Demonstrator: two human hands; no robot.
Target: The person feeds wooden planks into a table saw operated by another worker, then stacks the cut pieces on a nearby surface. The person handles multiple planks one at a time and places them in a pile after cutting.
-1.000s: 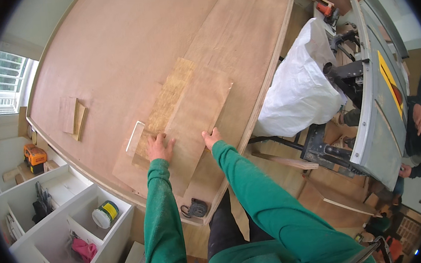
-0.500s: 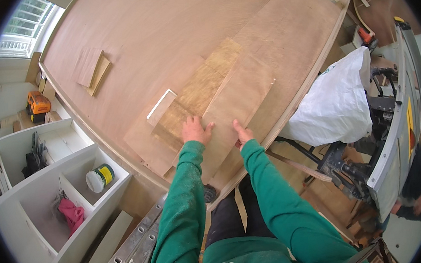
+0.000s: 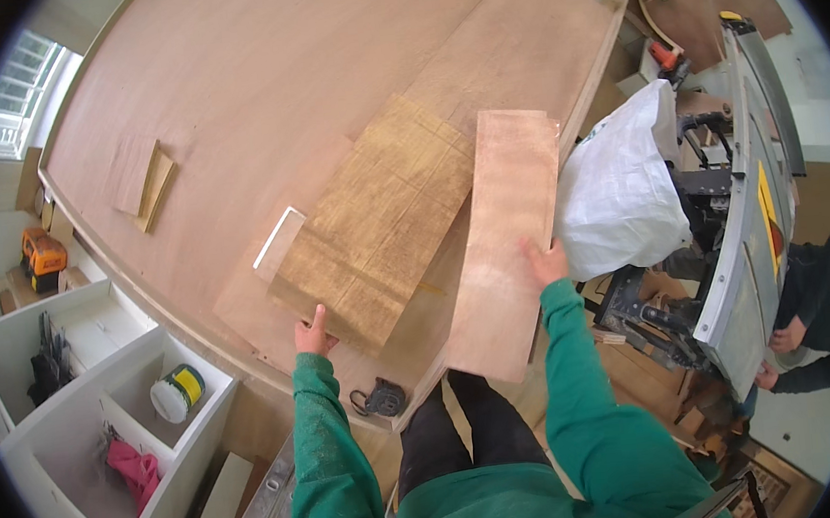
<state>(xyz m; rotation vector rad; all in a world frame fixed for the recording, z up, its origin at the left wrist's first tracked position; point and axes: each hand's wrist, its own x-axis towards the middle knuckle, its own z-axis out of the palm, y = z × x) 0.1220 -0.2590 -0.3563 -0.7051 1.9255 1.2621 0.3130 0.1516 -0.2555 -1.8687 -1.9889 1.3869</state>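
Note:
My right hand grips the right edge of a long, thin reddish plywood strip, held tilted at the table's right edge. Its near end juts out over the table edge. A wide golden-brown plywood board lies on the large table, with a darker band across its near part. At that board's near left edge my left hand is closed, thumb up against the edge; its fingers are partly hidden. A black tape measure sits on the table's near corner.
Two small wood offcuts and a white-edged piece lie on the large plywood tabletop. White shelving stands left. On the right are a white sack, a machine and another person's hands.
My right hand has lifted the reddish plywood strip off the stack and moved it right, uncovering the golden-brown board. My left hand has moved left and nearer, to the board's edge.

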